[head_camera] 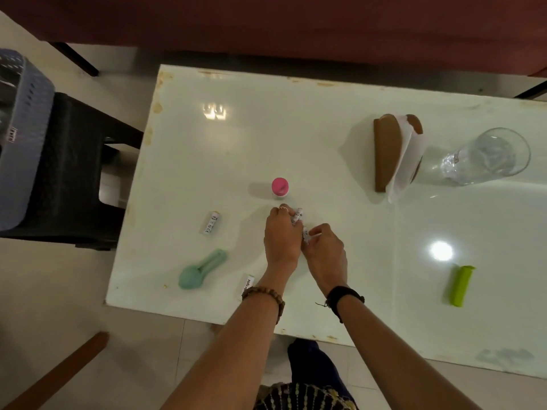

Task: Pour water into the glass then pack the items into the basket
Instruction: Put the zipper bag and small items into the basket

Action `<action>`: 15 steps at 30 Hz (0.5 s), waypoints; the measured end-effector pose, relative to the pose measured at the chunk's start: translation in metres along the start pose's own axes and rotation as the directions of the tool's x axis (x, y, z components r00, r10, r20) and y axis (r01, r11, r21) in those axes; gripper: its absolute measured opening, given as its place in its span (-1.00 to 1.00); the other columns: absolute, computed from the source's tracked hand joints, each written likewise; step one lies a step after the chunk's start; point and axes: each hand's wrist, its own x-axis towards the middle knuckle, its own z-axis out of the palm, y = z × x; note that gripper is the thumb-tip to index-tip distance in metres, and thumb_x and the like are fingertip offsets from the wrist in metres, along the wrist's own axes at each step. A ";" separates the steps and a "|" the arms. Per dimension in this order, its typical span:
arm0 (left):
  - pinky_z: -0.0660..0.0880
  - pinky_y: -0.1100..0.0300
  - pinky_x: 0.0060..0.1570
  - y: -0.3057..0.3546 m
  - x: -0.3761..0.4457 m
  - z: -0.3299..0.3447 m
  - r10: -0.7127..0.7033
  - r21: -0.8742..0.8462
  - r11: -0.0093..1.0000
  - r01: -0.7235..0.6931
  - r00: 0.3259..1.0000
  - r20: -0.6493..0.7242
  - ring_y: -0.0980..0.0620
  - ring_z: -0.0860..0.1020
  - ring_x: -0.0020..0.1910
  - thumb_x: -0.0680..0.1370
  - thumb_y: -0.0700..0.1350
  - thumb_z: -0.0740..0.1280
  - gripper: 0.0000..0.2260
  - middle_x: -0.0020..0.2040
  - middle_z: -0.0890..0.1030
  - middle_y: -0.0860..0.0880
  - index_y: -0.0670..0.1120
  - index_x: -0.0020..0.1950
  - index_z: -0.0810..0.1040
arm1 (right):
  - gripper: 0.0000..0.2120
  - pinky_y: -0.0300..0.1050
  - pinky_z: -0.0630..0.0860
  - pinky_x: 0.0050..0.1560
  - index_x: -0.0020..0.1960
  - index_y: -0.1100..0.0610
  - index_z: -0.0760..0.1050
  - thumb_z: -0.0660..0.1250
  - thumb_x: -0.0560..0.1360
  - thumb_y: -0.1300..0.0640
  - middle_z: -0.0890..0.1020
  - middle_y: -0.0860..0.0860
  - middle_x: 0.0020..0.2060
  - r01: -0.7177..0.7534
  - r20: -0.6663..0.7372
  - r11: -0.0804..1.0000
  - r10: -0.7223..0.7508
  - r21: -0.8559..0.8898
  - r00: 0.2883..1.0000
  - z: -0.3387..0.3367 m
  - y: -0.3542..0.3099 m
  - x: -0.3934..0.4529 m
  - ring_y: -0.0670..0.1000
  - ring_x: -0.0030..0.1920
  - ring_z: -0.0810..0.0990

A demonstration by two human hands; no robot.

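Observation:
My left hand [281, 235] and my right hand [325, 253] meet at the middle of the white table [296, 137]. The left hand grips a white battery [297, 216] and the right hand pinches another white battery [305, 234]; the two touch end to end. A small bottle with a pink cap [280, 187] stands just beyond them. Two more white batteries lie loose, one at the left [212, 222] and one by my left wrist [247, 284]. The glass [485, 156] stands at the far right. The grey basket [20, 137] sits on a black stool off the table's left.
A teal spoon [201, 270] lies near the front left corner. A brown napkin holder with white paper [393, 152] stands beside the glass. A green rectangular case [458, 285] lies at the right front. The black stool [77, 173] stands close to the table's left edge.

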 end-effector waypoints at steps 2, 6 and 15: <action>0.46 0.11 -0.08 -0.003 -0.002 -0.002 -0.033 -0.049 0.998 0.033 0.999 -0.003 -0.07 0.53 -0.02 0.50 -0.19 0.30 -0.88 -0.01 0.57 -0.13 -0.18 0.00 0.53 | -0.79 0.02 0.54 -0.04 0.05 0.17 0.46 0.33 0.47 0.09 0.61 0.08 -0.03 -0.027 0.023 0.999 0.026 0.026 0.999 -0.002 0.002 -0.001 0.10 -0.06 0.59; 0.37 0.45 -0.31 -0.011 -0.015 -0.021 -0.124 -0.222 0.968 0.115 0.992 -0.027 0.06 0.51 -0.26 0.47 -0.19 0.37 -0.95 -0.25 0.56 0.00 -0.13 -0.12 0.52 | -0.80 0.08 0.56 0.00 0.03 0.16 0.51 0.36 0.43 0.14 0.65 0.09 -0.09 -0.114 0.050 0.975 0.106 0.193 0.993 -0.007 -0.001 -0.012 0.11 -0.08 0.62; 0.55 0.28 -0.12 -0.046 -0.046 -0.136 -0.220 -0.627 0.755 0.190 0.975 0.030 0.09 0.59 -0.18 0.49 -0.13 0.38 -0.95 -0.21 0.63 0.06 0.01 -0.09 0.60 | -0.92 -0.27 0.58 -0.27 -0.09 0.06 0.52 0.32 0.45 0.21 0.66 -0.02 -0.22 0.003 0.082 0.916 -0.039 0.401 0.996 0.019 -0.066 -0.070 -0.08 -0.19 0.64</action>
